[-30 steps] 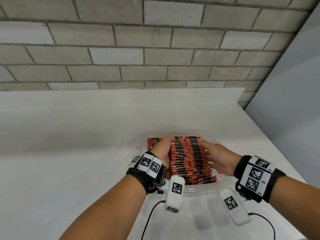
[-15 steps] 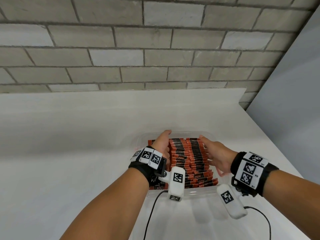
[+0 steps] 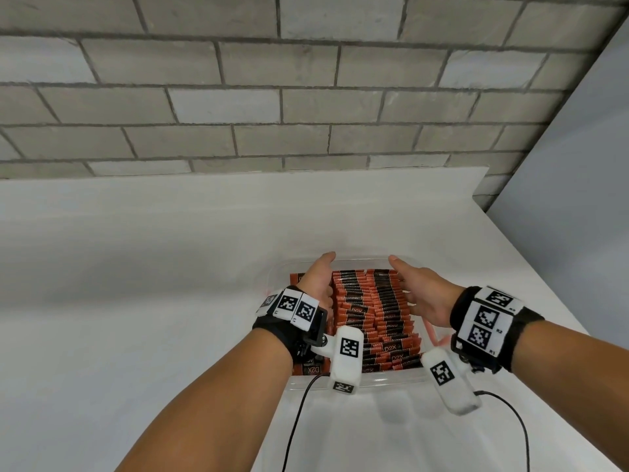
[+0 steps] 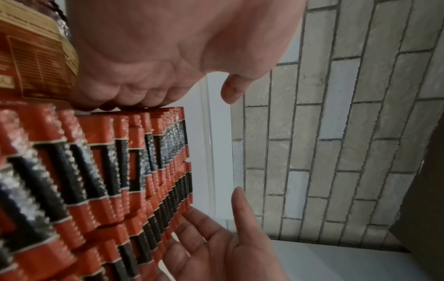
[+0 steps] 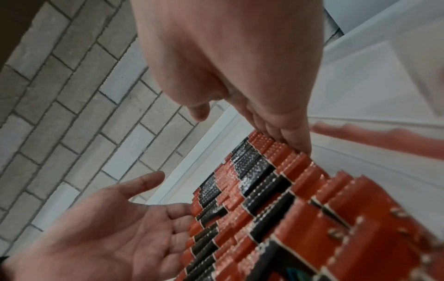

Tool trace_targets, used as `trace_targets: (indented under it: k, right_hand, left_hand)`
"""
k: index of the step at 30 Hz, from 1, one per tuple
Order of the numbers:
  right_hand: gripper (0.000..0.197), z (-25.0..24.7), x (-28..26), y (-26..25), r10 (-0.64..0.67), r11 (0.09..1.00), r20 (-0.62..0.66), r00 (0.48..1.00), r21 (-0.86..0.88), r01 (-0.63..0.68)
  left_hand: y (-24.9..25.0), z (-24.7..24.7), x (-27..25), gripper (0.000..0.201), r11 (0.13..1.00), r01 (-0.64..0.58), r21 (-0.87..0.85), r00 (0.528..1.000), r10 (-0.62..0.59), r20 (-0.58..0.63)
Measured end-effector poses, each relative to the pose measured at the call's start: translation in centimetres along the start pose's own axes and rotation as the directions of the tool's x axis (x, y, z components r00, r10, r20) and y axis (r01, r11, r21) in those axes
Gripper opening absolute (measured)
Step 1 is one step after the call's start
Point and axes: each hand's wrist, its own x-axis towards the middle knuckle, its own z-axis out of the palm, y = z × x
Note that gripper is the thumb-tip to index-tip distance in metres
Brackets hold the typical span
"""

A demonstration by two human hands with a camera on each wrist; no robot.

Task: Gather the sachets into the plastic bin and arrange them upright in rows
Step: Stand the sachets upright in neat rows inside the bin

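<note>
With the sachets (image 3: 372, 315) already standing in two packed rows inside the clear plastic bin (image 3: 357, 386) on the white table (image 3: 136, 301), I judge the step in hand to be squaring the block from both sides. To do it well, I want even inward pressure along the whole length of each row, palms flat and low, so no sachet tips or rides up over its neighbour. My left hand (image 3: 318, 284) lies flat along the left flank of the rows, fingers straight and together, thumb lifted free; its fingertips (image 4: 134, 102) touch the sachet edges. My right hand (image 3: 423, 294) is spread and relaxed on the right flank, fingers (image 5: 288, 140) resting against the row ends, gripping nothing. A few sachets near the front lean flatter and may need righting.
</note>
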Motion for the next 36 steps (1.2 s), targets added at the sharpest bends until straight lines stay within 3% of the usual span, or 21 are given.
trace_targets:
  k: [3,5,7,11,13,15,18,20,23,25,31,36]
  right_hand:
    - [0.052,-0.2,-0.1,-0.2,-0.006,1.000,-0.006,1.000,0.007,0.006]
    - [0.058,-0.5,-0.6,-0.5,-0.023,1.000,-0.025,0.999,0.005,0.024]
    - [0.070,-0.8,-1.3,-0.8,-0.050,0.998,-0.056,0.997,-0.041,0.047]
    - [0.059,0.1,-3.2,-2.1,-0.237,0.921,-0.099,0.966,-0.339,0.191]
    - [0.048,1.8,-4.1,-2.9,-0.414,0.750,-0.038,0.910,-0.581,0.317]
    - [0.039,4.3,-4.6,-3.5,-0.477,0.455,0.166,0.863,-0.794,0.404]
    - [0.039,8.9,-4.5,-3.9,-0.265,0.087,0.411,0.872,-0.891,0.446]
    - [0.047,11.9,-3.9,-4.1,-0.108,-0.086,0.456,0.883,-0.889,0.449]
    - [0.053,15.1,-2.5,-4.0,0.027,-0.304,0.439,0.898,-0.852,0.426]
    - [0.059,16.2,-1.5,-3.8,0.079,-0.380,0.397,0.915,-0.836,0.395]
    - [0.077,17.8,-0.7,-3.2,0.127,-0.443,0.336,0.933,-0.822,0.357]
    - [0.070,18.6,-0.3,-1.8,0.094,-0.581,0.312,0.946,-0.754,0.306]
  left_hand:
    - [0.6,-0.5,-2.0,0.072,1.000,0.000,-0.028,1.000,0.001,0.025]
    - [1.5,-2.0,-3.8,0.072,0.998,-0.067,0.017,0.997,0.067,0.033]
    - [2.8,-4.7,-5.8,0.058,0.986,-0.164,0.017,0.985,0.163,0.054]
    - [3.4,-11.4,-8.5,0.032,0.953,-0.300,0.041,0.941,0.303,-0.150]
    - [2.1,-13.8,-8.1,0.024,0.948,-0.294,0.122,0.917,0.316,-0.244]
    - [0.3,-14.8,-7.4,0.019,0.945,-0.239,0.223,0.920,0.294,-0.259]
    - [-1.5,-14.6,-6.7,0.024,0.926,-0.206,0.317,0.946,0.271,-0.178]
    - [-2.1,-14.1,-6.2,0.028,0.919,-0.215,0.331,0.952,0.273,-0.138]
    - [-2.6,-13.7,-5.4,0.028,0.919,-0.235,0.316,0.955,0.279,-0.101]
    - [-2.9,-13.7,-5.2,0.020,0.930,-0.251,0.268,0.956,0.282,-0.083]
    - [-3.5,-14.4,-4.5,0.012,0.948,-0.252,0.195,0.964,0.263,-0.031]
    - [-3.6,-14.5,-4.2,0.016,0.954,-0.250,0.166,0.966,0.257,-0.022]
